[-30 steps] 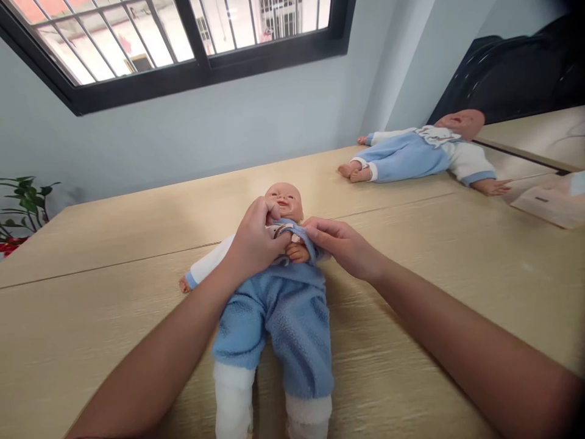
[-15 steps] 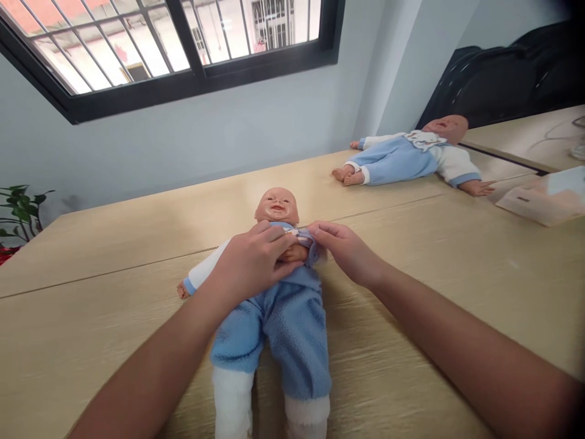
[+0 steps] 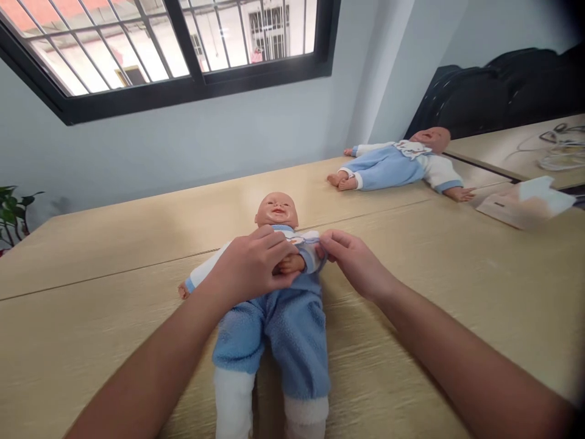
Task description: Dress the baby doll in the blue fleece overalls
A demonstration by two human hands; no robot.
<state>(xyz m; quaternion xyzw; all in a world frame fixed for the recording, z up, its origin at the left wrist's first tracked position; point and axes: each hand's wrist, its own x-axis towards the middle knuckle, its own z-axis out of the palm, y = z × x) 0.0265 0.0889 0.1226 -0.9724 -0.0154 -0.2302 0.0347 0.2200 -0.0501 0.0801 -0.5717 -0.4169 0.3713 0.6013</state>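
A baby doll in a white top and blue fleece trousers lies on its back, head toward the wall. One of its arms is bent across its chest. My left hand lies over the chest, its fingers and thumb closed around the doll's hand. On the other side, my right hand pinches the blue-edged sleeve of that bent arm near the elbow. The other doll arm stretches out sideways on the table, partly behind my left forearm.
A second doll in similar clothes lies at the back right of the wooden table. Near it are a pale open box and coiled cables. Black chairs, a barred window and a plant stand around.
My right hand has drawn slightly to the right, and more of the white sleeve and blue cuff shows. My left hand stays over the chest. The view has shifted a little.
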